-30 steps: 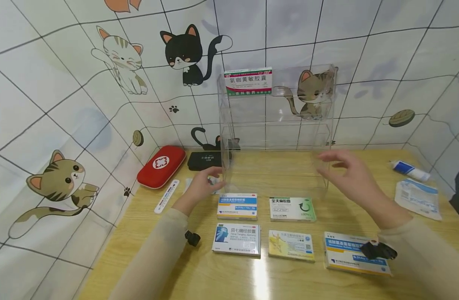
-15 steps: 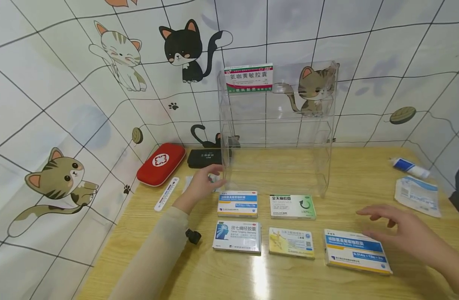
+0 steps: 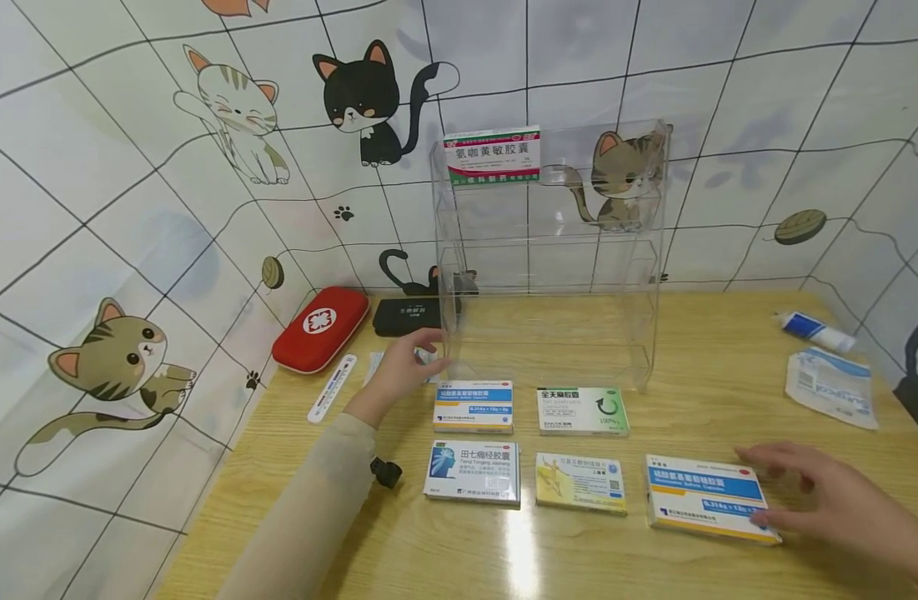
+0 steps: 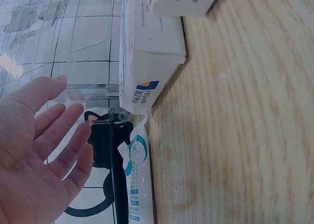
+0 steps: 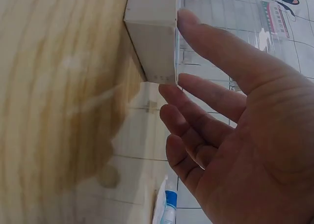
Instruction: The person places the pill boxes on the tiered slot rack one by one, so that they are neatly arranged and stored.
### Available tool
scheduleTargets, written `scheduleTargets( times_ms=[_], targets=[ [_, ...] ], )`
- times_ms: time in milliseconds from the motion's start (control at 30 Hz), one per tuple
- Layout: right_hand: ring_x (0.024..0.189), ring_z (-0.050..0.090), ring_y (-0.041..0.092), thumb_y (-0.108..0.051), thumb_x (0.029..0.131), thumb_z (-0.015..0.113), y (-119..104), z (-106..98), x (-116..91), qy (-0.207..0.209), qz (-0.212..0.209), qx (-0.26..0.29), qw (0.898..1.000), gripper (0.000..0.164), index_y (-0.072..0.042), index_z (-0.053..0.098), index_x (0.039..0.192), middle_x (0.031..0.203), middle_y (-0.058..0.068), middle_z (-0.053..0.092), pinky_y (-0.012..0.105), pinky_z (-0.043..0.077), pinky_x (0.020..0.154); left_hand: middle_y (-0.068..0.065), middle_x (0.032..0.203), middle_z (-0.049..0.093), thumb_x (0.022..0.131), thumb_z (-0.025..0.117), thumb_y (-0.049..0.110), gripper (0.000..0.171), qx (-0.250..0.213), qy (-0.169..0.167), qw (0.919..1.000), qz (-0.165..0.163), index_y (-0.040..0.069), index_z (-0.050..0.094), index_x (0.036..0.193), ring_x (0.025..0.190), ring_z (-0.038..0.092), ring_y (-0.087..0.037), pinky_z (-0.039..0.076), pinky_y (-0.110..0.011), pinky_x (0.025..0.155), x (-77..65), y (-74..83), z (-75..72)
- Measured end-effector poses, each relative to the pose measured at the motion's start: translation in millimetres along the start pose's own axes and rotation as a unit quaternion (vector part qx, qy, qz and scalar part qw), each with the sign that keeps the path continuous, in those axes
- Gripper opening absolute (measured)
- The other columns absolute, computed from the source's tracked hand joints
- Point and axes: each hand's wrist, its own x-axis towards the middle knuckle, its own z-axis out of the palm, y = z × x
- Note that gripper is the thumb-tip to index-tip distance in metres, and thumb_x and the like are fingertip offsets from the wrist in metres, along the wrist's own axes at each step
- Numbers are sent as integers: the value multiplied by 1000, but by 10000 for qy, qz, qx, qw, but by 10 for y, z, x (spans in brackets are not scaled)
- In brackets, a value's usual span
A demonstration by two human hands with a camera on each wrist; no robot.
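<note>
Head view: the left hand (image 3: 398, 371) was positioned at the lower left side of the clear rack (image 3: 556, 242), thumb and fingers apart. The right hand (image 3: 830, 492) was located at the right end of the blue-and-white box (image 3: 706, 496), thumb over the near corner; a yellow box (image 3: 581, 483) lay farther to its left. Left wrist view: a white packet (image 4: 139, 180) lay near the loosely spread fingertips. Right wrist view: thumb and fingers stood apart at the box end; firm contact could not be determined.

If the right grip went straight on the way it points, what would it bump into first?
Probably the nearest glucosamine sulfate capsule box; the right grip is at its end, possibly touching.
</note>
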Motion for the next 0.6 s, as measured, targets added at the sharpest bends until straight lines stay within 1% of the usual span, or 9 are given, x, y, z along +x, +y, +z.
scheduleTargets(
  times_ms=[133,200,233,333,433,467,533,567,600],
  targets=[
    [89,48,-11,-49,74,89,39,31,-34,-102,113,153,9998,68,-17,69,130,132,14,65,19,43,68,-3,136,66,94,78,29,51,-13,-13,10000,-2,18,60,141,116,62,-23,55,-42,94,3,10,11],
    [89,48,-12,-48,74,89,44,40,-51,-134,225,240,9994,67,-17,68,129,130,12,66,19,44,68,-2,136,66,94,78,29,51,-14,-27,10000,-8,18,60,141,116,62,-22,55,-42,94,6,13,19],
    [92,51,-9,-48,74,89,39,42,-52,-155,324,279,9990,68,-15,67,129,128,12,67,19,45,69,-2,136,65,94,78,29,51,-21,-33,10000,-15,18,60,141,116,62,-22,55,-42,94,7,15,22],
    [86,55,-5,-43,76,90,-8,22,-64,-101,618,379,9973,64,-11,67,126,120,8,70,18,48,68,-3,137,65,94,78,29,51,-53,-67,10000,-36,19,60,141,116,61,-23,55,-42,94,13,16,30],
    [81,58,-4,-39,82,87,-71,-22,-67,199,862,468,9950,50,-12,71,120,114,8,72,17,51,67,-5,137,65,94,77,29,51,-59,-107,9999,-84,20,60,142,114,61,-24,55,-43,93,11,19,18],
    [79,56,-8,-36,85,85,-88,-40,-65,352,846,510,9945,42,-13,72,118,114,9,73,17,52,67,-6,137,65,94,77,29,51,-49,-105,9999,-106,21,60,141,113,61,-24,55,-43,92,9,19,13],
    [80,57,-11,-33,89,82,-113,-75,-46,635,816,603,9928,30,-17,74,114,115,10,73,14,51,67,-7,137,65,95,77,29,50,-23,-112,9998,-140,22,60,141,111,60,-24,54,-42,91,4,18,1],
    [82,56,-14,-34,91,80,-120,-100,-34,773,761,672,9918,27,-18,75,112,116,11,73,12,51,68,-7,137,65,95,76,29,50,0,-112,9998,-158,23,60,141,111,60,-24,54,-42,91,3,16,-3],
    [83,57,-16,-30,92,80,-125,-125,-23,964,608,757,9906,23,-18,75,111,116,11,73,11,51,69,-7,137,65,95,77,29,50,-4,-115,9998,-166,23,60,141,111,60,-24,54,-41,91,1,16,-4]
  ],
)
